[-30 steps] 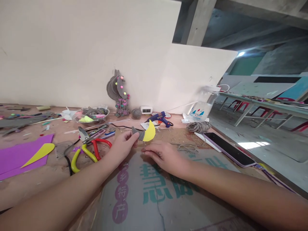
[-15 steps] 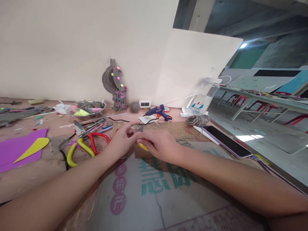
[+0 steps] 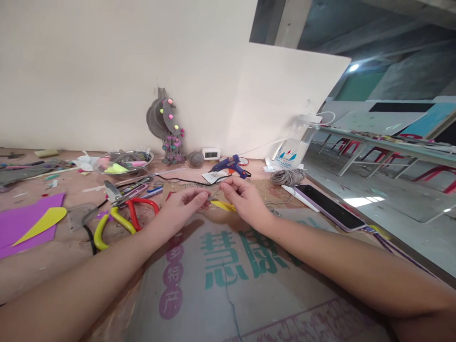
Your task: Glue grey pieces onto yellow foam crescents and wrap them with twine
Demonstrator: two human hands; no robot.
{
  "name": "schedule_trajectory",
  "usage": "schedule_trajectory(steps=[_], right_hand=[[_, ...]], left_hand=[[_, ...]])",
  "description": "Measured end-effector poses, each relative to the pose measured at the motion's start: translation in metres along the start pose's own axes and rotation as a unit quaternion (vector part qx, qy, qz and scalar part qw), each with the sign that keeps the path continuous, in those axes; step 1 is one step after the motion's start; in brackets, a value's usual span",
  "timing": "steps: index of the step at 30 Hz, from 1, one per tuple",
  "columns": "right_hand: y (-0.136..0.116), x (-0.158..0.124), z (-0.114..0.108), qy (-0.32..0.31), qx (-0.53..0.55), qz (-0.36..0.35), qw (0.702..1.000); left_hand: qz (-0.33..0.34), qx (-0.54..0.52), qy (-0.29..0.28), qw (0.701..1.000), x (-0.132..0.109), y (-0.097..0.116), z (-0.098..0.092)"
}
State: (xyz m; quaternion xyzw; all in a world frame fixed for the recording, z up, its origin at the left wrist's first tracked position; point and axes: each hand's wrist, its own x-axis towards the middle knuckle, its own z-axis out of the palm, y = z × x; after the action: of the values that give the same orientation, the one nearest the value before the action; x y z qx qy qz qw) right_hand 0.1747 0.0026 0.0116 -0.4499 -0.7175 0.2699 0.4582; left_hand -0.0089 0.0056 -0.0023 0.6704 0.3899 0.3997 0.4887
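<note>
My left hand [image 3: 185, 204] is closed in a pinch in the middle of the view, holding something dark and small that I cannot make out. To its right, my right hand [image 3: 245, 199] has thumb and forefinger pressed together; what they pinch is too small to tell. A yellow piece [image 3: 223, 205] lies between the hands, partly hidden by my right hand. Both hands are just above a printed plastic sheet [image 3: 199, 294]. Behind them a blue glue gun [image 3: 228, 165] stands on a white pad [image 3: 213, 177].
On the left are red-handled scissors [image 3: 144, 202], yellow-handled pliers [image 3: 101, 232], purple sheets [image 3: 28, 223] and a bowl [image 3: 124, 164]. A grey yarn coil [image 3: 288, 177], a phone [image 3: 329, 207] and a plastic bottle [image 3: 294, 142] stand or lie right. A decorated grey ornament [image 3: 166, 123] hangs behind.
My hands have moved apart, and a gap now shows between their fingertips. More of the yellow piece is visible. The whole view has shifted slightly.
</note>
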Motion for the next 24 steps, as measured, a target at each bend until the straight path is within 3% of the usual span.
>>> schedule_trajectory(steps=[5, 24], right_hand=[[0.004, 0.003, -0.005, 0.004, 0.0, 0.012, 1.0], [0.006, -0.002, -0.002, -0.001, -0.019, -0.025, 0.999]], left_hand=[[0.014, 0.023, -0.013, 1.0, 0.001, -0.005, 0.004], [0.046, 0.11, 0.026, 0.992, -0.003, 0.003, 0.008]])
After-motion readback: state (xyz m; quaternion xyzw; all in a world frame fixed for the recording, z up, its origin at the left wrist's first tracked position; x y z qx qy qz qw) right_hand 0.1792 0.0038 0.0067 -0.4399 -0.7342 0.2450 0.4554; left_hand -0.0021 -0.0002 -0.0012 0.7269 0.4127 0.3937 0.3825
